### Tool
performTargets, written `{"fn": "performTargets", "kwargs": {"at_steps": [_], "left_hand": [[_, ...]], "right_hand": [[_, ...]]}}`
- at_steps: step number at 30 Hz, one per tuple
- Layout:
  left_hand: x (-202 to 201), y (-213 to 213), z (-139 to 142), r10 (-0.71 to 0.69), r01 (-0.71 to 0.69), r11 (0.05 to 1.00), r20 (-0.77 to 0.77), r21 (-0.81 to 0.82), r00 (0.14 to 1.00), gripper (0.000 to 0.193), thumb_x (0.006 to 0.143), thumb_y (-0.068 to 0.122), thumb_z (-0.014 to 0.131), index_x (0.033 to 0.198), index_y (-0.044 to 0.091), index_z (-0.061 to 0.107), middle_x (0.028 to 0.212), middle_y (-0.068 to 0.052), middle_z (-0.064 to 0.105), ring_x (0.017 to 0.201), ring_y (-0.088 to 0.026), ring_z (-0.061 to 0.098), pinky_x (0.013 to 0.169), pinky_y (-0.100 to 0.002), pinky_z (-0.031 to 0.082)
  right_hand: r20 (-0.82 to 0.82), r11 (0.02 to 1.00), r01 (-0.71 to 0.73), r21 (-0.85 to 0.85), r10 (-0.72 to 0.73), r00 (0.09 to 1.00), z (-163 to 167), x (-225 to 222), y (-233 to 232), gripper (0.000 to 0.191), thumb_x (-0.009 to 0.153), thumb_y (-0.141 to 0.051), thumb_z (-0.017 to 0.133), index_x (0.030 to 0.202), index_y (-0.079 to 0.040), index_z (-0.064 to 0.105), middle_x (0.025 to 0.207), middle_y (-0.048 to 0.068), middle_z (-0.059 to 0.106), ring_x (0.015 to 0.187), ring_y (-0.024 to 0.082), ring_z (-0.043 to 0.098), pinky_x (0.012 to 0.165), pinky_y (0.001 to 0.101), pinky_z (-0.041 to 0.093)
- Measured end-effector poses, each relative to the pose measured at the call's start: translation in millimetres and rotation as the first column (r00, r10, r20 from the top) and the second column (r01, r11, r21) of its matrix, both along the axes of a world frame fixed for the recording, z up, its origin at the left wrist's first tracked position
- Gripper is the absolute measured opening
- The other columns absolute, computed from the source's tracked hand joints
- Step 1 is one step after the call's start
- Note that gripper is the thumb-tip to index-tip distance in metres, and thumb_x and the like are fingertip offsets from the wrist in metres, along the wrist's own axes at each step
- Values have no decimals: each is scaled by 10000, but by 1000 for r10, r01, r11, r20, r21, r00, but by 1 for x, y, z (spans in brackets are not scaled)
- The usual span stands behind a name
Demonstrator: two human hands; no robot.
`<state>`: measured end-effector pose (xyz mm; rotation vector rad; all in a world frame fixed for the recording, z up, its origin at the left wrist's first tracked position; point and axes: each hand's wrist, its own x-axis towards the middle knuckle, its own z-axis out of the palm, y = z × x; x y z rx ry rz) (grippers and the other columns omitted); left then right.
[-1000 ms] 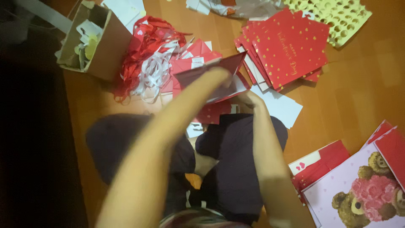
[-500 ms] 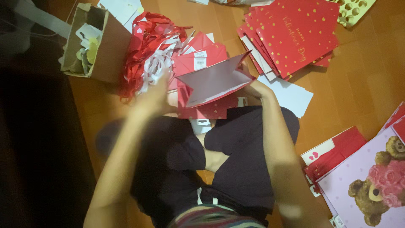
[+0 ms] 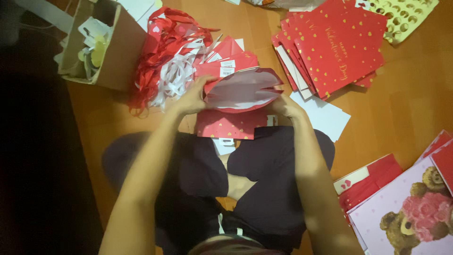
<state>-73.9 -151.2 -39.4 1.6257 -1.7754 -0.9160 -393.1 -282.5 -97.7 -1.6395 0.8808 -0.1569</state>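
Observation:
A red paper gift bag [image 3: 243, 89] with gold hearts and a white inside is held open, mouth toward me, just above my lap. My left hand [image 3: 191, 98] grips its left edge and my right hand [image 3: 283, 106] grips its right lower corner. Under it lies another flat red bag [image 3: 226, 125] on the wooden floor. Behind the bag sits a heap of red and white ribbon handles [image 3: 165, 66].
A stack of flat red bags [image 3: 335, 47] lies at the upper right over white sheets [image 3: 325, 115]. A brown cardboard box [image 3: 106, 45] stands upper left. Pink teddy-bear bags [image 3: 410, 212] lie lower right, a perforated yellow-green tray [image 3: 406, 16] top right. I sit cross-legged on the floor.
The bag was flat and tilted in my hands; my left hand has come onto its left edge and the bag now gapes open, showing its white inside.

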Motion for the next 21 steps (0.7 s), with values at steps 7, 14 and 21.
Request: {"fn": "performTargets", "kwargs": {"at_steps": [7, 14, 21], "left_hand": [[-3, -9, -8, 138, -120, 988, -207, 97, 968, 518, 718, 207, 894, 1185, 102, 696, 1425, -124, 550, 1191, -302, 623, 957, -409, 538], [-15, 3, -3, 405, -436, 897, 258, 75, 877, 458, 715, 336, 922, 880, -27, 697, 1138, -186, 565, 1018, -375, 592, 835, -465, 515], [-19, 2, -2, 497, -491, 868, 80, -75, 864, 415, 734, 259, 924, 903, -12, 659, 1124, -187, 565, 968, -349, 624, 823, -442, 546]], "right_hand": [[102, 946, 226, 234, -255, 962, 28, 11, 11, 454, 847, -47, 718, 1284, -67, 595, 1185, 84, 695, 1077, 189, 677, 895, 366, 579], [-61, 842, 357, 404, -365, 929, 32, 21, 22, 188, 971, -77, 699, 1136, -11, 636, 973, 79, 634, 854, 150, 630, 747, 304, 547], [168, 879, 337, -338, -296, 940, 3, 11, 11, 148, 973, -111, 756, 992, -15, 644, 983, 34, 592, 897, 125, 559, 755, 263, 473]]}}
